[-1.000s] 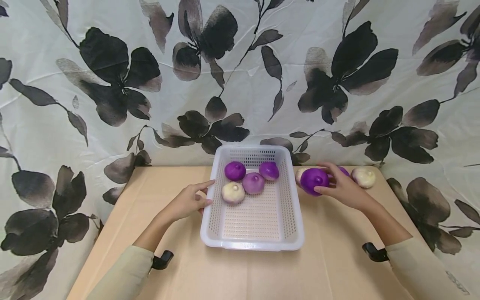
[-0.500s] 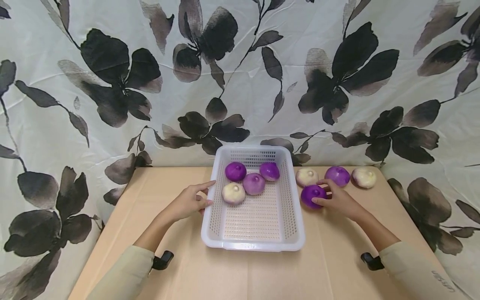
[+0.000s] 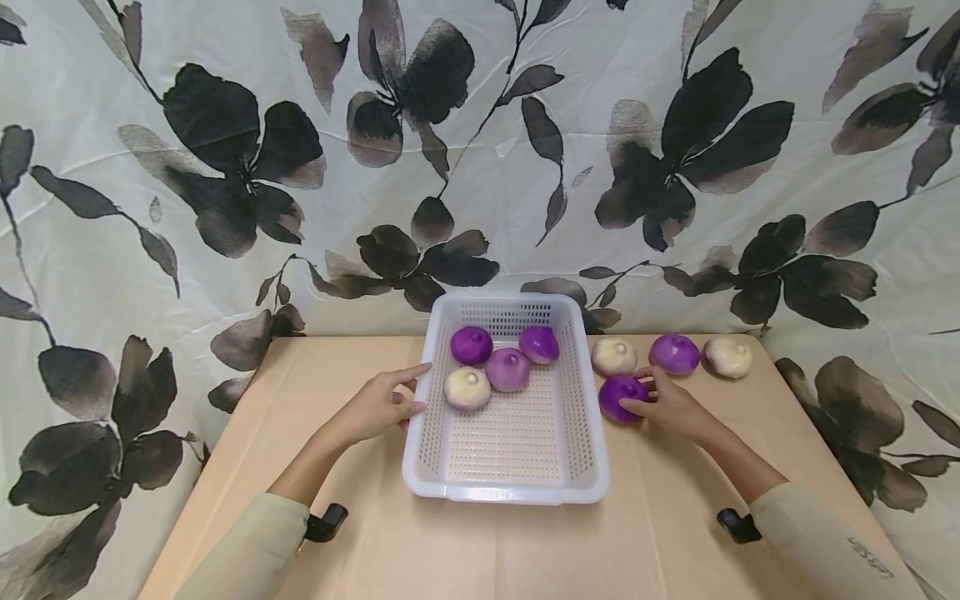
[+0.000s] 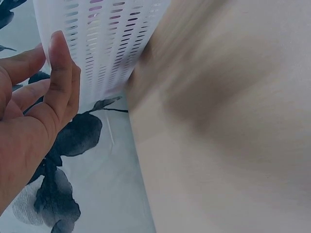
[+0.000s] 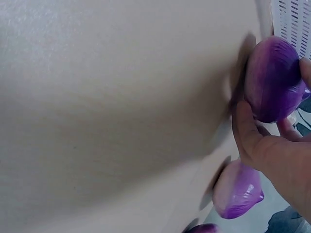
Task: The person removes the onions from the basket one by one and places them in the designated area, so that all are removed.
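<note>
A white plastic basket [image 3: 506,492] stands mid-table with several toy-like onions inside: two dark purple, a lighter purple onion [image 3: 507,369] and a white onion [image 3: 467,387]. My left hand [image 3: 375,406] grips its left rim; the left wrist view shows fingers [image 4: 59,58] against the slotted outer wall. My right hand [image 3: 670,406] holds a dark purple onion [image 3: 618,398] at the table, just right of the basket. From the right wrist, this onion [image 5: 272,80] sits between thumb and fingers, with a shadow beside it; whether it touches the table I cannot tell.
Behind the right hand, along the table's back edge, lie a white onion [image 3: 613,356], a purple onion [image 3: 675,354] and another white onion [image 3: 727,357]. A floral cloth [image 3: 480,167] hangs behind the tan table [image 3: 480,550].
My right hand has brought the dark purple onion down and forward, closer to the basket's right side, uncovering the onions behind. My left hand stays at the basket rim.
</note>
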Available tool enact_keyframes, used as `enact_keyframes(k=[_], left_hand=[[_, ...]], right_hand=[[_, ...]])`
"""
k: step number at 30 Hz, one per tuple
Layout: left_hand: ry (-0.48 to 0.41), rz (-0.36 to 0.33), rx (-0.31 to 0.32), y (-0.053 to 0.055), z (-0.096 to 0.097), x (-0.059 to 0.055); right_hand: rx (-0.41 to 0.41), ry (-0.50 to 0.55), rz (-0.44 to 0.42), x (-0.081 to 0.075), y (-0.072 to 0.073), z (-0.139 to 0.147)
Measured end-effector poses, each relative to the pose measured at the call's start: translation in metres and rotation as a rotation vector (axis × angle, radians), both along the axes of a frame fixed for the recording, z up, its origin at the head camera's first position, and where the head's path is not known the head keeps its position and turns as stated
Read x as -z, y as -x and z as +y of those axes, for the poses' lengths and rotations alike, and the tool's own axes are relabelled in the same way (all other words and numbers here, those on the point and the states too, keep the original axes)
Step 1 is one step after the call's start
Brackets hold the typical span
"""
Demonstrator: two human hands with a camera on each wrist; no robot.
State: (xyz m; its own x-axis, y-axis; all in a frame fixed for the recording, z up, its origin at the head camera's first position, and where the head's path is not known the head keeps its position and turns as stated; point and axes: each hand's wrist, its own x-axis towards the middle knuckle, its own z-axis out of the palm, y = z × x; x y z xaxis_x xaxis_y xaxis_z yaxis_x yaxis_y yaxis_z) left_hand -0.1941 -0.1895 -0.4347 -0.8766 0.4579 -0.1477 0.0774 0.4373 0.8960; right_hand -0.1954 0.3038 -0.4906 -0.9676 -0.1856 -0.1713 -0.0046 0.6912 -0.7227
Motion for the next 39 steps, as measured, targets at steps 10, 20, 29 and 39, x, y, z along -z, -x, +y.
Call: enact_keyframes(k=[10, 20, 29, 39], left_hand=[[-0.006, 0.009, 0.011, 0.0021, -0.0002, 0.0023], [0.010, 0.012, 0.000, 0.0017, 0.0008, 0.0035], [0.011, 0.010, -0.003, 0.0012, 0.0003, 0.0057], [0.010, 0.013, -0.005, 0.0007, 0.0000, 0.0060]], right_hand=[[-0.010, -0.001, -0.013, -0.0025, 0.0004, -0.0009], [-0.001, -0.025, -0.023, -0.0026, -0.0020, -0.0005], [-0.014, -0.012, -0.004, -0.0007, -0.0033, 0.0002], [-0.011, -0.017, -0.005, -0.0045, -0.0020, 0.0046]])
